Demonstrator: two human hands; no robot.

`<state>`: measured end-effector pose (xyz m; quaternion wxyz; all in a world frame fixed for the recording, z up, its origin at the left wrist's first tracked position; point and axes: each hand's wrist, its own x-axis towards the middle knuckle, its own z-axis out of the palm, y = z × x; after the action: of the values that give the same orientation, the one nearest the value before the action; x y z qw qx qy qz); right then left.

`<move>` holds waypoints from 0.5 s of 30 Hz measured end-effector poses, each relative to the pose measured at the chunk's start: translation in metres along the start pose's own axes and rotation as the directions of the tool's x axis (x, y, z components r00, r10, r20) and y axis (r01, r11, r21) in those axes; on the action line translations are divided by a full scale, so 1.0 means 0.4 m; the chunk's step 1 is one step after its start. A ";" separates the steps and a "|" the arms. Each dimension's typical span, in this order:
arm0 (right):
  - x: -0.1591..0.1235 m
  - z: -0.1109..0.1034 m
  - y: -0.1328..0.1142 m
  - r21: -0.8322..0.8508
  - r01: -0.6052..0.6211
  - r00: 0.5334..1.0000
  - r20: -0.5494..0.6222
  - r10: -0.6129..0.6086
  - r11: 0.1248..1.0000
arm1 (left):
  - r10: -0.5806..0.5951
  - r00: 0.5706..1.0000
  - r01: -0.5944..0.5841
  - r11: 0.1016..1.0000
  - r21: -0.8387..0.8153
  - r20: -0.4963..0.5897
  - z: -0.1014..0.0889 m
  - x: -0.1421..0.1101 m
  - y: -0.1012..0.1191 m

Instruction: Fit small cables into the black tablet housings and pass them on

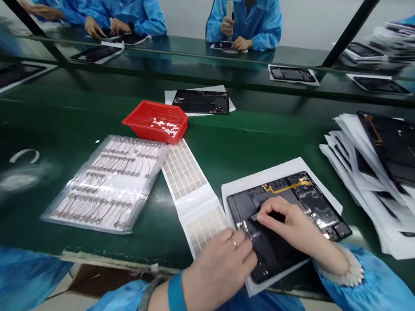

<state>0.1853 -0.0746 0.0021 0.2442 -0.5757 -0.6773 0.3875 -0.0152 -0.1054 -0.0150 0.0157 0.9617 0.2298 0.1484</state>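
An open black tablet chassis (311, 208) lies on a white sheet (262, 176) at the near edge of the green bench. My right hand (294, 228) pinches thin tweezers (261, 215), their tip down on the chassis's left part. My left hand (220, 269), a ring on one finger, rests on the chassis's left edge with fingers curled together; what they press is hidden. A strip of small tan stickers (183, 171) on white backing runs just left of the sheet.
A clear tray of small wired parts (109, 184) lies left, a red bin (155, 121) behind it. A fanned stack of chassis and white sheets (400, 173) fills the right. More chassis lie farther back. People in blue coats work at the far side.
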 end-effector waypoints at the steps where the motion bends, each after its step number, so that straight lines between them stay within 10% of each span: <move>1: -0.006 0.009 0.001 -0.030 0.023 1.000 -0.011 -0.023 0.999 | 0.015 1.000 -0.015 1.000 -0.016 -0.015 0.002 -0.007 0.009; 15: -0.054 0.087 -0.026 -0.309 -0.008 0.984 -0.172 -0.048 0.951 | -0.141 0.989 0.142 0.990 -0.001 -0.032 -0.024 -0.053 -0.046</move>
<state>0.1566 -0.1045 -0.0072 0.2146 -0.6320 -0.7109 0.2216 -0.0442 -0.0988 -0.0136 0.0219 0.9405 0.2977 0.1622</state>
